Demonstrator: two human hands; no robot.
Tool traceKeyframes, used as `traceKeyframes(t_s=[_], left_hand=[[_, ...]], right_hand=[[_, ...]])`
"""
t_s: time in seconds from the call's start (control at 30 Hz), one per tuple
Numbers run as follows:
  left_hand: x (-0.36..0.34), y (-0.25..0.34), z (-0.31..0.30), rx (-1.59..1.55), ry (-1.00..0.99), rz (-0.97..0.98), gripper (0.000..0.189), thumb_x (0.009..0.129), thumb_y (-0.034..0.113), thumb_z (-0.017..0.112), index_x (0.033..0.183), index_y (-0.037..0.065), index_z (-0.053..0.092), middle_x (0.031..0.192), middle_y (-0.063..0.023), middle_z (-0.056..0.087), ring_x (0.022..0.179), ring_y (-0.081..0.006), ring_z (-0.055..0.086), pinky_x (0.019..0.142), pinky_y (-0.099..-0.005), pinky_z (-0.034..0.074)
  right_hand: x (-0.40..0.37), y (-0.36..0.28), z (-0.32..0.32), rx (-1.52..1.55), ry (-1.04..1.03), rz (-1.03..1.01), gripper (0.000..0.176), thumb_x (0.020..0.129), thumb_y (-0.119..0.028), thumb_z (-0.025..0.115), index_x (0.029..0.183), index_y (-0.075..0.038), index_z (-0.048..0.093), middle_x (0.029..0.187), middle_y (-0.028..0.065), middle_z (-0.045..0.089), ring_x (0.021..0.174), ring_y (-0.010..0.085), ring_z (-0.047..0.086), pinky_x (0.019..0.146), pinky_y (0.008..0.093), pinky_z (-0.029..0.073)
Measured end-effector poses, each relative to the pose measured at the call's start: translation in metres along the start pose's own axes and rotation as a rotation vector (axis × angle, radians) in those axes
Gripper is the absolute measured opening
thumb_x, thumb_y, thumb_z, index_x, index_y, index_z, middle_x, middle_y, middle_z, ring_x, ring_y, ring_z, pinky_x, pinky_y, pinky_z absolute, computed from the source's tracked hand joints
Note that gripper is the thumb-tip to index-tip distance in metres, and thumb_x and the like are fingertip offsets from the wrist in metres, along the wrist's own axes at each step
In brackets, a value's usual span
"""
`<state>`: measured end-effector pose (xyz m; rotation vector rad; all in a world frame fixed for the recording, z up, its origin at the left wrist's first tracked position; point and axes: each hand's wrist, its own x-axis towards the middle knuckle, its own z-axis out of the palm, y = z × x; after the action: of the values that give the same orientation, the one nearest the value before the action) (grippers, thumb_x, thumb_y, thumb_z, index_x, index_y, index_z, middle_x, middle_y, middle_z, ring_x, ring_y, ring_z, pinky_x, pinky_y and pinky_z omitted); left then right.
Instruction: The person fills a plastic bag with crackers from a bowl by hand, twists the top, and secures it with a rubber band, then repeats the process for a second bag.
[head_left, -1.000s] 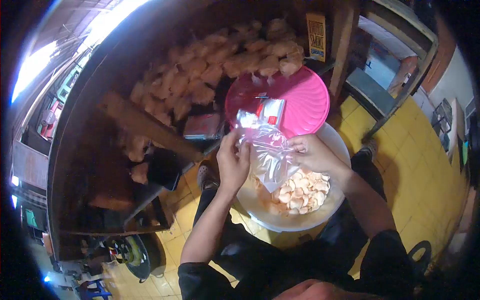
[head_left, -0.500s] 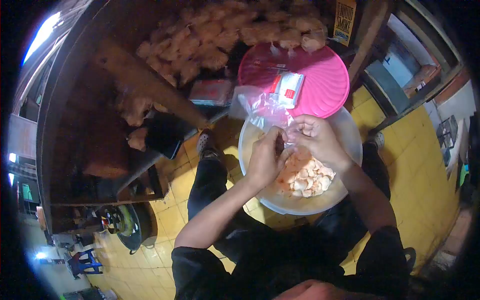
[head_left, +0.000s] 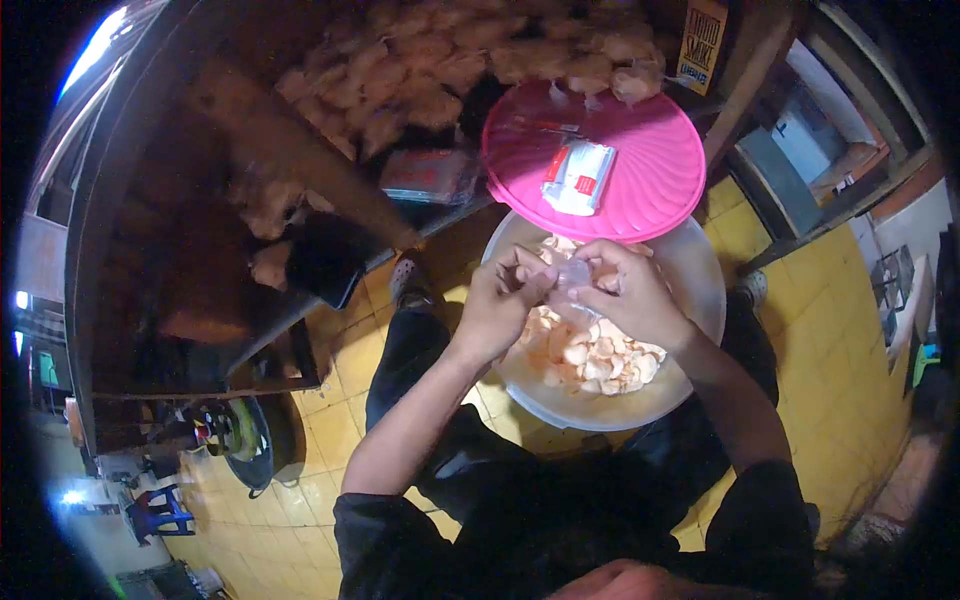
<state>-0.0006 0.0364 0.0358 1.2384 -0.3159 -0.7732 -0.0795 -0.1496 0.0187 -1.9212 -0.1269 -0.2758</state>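
A small clear plastic bag (head_left: 573, 292) is stretched between both hands over a large whitish tub (head_left: 535, 398). My left hand (head_left: 500, 305) pinches the bag's left side, and my right hand (head_left: 640, 300) grips its right side. Below them, pale orange crackers (head_left: 600, 358) lie inside the tub. A pink round lid (head_left: 650, 165) rests across the tub's far edge, partly on the table side. On that lid sits a white and red packet of plastic bags (head_left: 580, 178).
Many filled bags (head_left: 420, 80) are heaped on the dark wooden table at the back. A red-marked pack (head_left: 425, 175) and a dark phone (head_left: 328, 268) lie near its edge. A yellow box (head_left: 702, 45) stands at the back right. Yellow tiles (head_left: 820, 330) form the floor.
The bag, raised toward the lid before, is now lower and held more compactly between my hands. My left hand has shifted a little left, and more crackers show.
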Motion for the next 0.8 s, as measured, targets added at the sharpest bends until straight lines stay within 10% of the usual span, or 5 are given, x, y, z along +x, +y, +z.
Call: traceKeyframes(t_s=[0.33,0.53,0.6,0.63,0.8], left_hand=[[-0.016,0.021,-0.019,0.101,0.036,-0.046,0.025,0.092,-0.004,0.059,0.113,0.007,0.050,0.090,-0.0071,0.062,0.075,-0.0159,0.063,0.071,-0.0346,0.054],[-0.023,0.030,-0.017,1.251,0.295,0.732,0.032,0.075,-0.012,0.058,0.098,0.009,0.057,0.097,-0.0119,0.062,0.083,-0.0323,0.067,0.069,-0.0398,0.053],[-0.020,0.026,-0.017,1.224,0.346,0.713,0.024,0.071,-0.011,0.058,0.086,0.008,0.060,0.100,-0.0114,0.064,0.088,-0.0346,0.067,0.071,-0.0417,0.054],[-0.016,0.017,-0.023,1.240,0.244,0.657,0.021,0.071,-0.011,0.058,0.082,0.006,0.060,0.099,-0.0113,0.065,0.088,-0.0347,0.067,0.072,-0.0420,0.054],[-0.003,0.003,-0.015,1.128,0.073,0.586,0.015,0.070,-0.010,0.057,0.079,0.001,0.062,0.093,-0.0138,0.067,0.086,-0.0369,0.066,0.073,-0.0436,0.054]], right_hand=[[0.001,0.036,0.018,-0.294,-0.293,0.180,0.019,0.094,-0.017,0.056,0.096,0.001,0.062,0.083,0.0147,0.067,0.081,0.0327,0.068,0.075,0.0418,0.053],[-0.005,0.072,0.051,-0.354,-0.605,0.250,0.035,0.092,-0.037,0.061,0.113,-0.011,0.070,0.117,0.0184,0.068,0.101,0.0362,0.066,0.089,0.0452,0.050],[-0.019,0.116,0.066,-0.640,-0.627,-0.478,0.032,0.090,-0.036,0.064,0.107,-0.010,0.072,0.118,0.0187,0.068,0.102,0.0367,0.066,0.089,0.0479,0.050],[-0.007,0.040,0.078,-0.739,-1.257,0.319,0.029,0.086,-0.030,0.066,0.100,-0.005,0.072,0.116,0.0206,0.068,0.098,0.0371,0.067,0.083,0.0485,0.051],[-0.079,0.115,0.091,-0.615,-1.024,0.027,0.028,0.085,-0.015,0.058,0.106,0.001,0.067,0.092,0.0215,0.069,0.086,0.0356,0.068,0.075,0.0467,0.052]])
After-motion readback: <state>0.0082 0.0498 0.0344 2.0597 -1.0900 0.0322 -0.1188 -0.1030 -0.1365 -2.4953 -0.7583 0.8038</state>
